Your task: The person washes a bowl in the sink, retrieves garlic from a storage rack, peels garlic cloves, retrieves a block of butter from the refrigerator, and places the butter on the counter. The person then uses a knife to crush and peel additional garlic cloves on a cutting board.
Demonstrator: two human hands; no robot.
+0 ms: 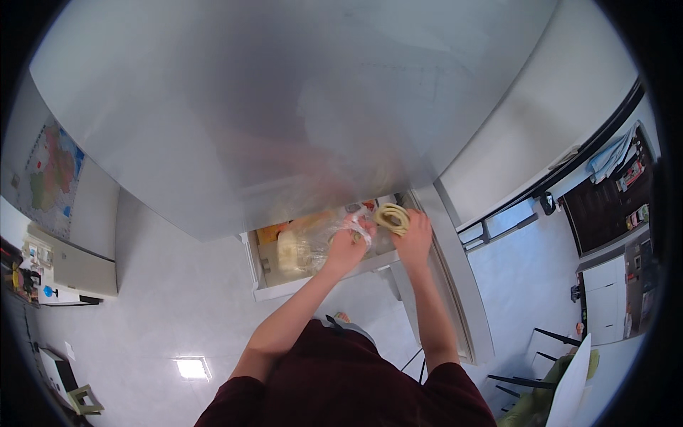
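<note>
In front of me a white drawer (285, 291) is pulled out below the grey glossy front of a refrigerator (277, 107). A clear plastic bag (320, 240) lies in it, and my left hand (349, 243) grips the bag's bunched top. Pale yellow blocks (294, 251), probably food, lie in the drawer's left part; the plastic partly blurs them. My right hand (416, 229) holds a pale yellow coiled bundle (393, 219), possibly noodles, above the drawer's right side. The drawer's far end is hidden under the refrigerator front.
An opened door (453, 283) with a seal along its edge stands close to my right arm. An orange packet (271, 232) sits in the drawer's left corner. Further off are a wall map (53, 176), a white cabinet (74, 261) and a chair (539, 384).
</note>
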